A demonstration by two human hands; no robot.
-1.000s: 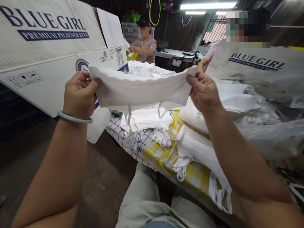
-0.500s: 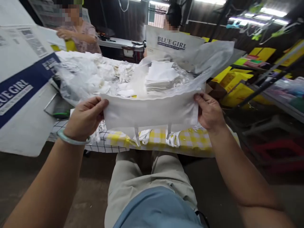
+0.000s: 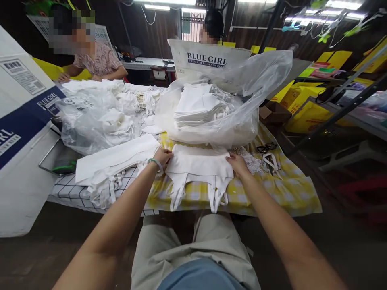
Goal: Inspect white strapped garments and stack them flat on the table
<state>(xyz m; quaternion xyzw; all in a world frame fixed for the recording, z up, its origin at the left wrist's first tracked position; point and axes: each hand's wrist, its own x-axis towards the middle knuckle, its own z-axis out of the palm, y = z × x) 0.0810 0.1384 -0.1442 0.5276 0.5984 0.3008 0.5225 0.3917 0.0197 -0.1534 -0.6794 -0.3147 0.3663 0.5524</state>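
Note:
A white strappy top [image 3: 201,163] lies spread on the table in front of me, its straps pointing towards my lap. My left hand [image 3: 162,157] is closed on its far left corner, and my right hand [image 3: 237,163] pinches the far right corner. Just left of my left hand is a flat stack of similar white tops [image 3: 116,159] with straps dangling at the near side. Beyond the spread top, an open clear plastic bag [image 3: 211,135] holds a thick pile of folded white garments [image 3: 196,100].
A yellow checked cloth [image 3: 290,193] covers the table. Scissors [image 3: 266,148] and white scraps lie to the right. A large carton [image 3: 21,177] stands at the left, another carton [image 3: 181,60] behind the bag. A co-worker [image 3: 99,60] sits at the far left; another person is behind the carton.
Both hands have lowered the white top from in the air onto the table, moving away from me and closer together. The stack at left has come into view.

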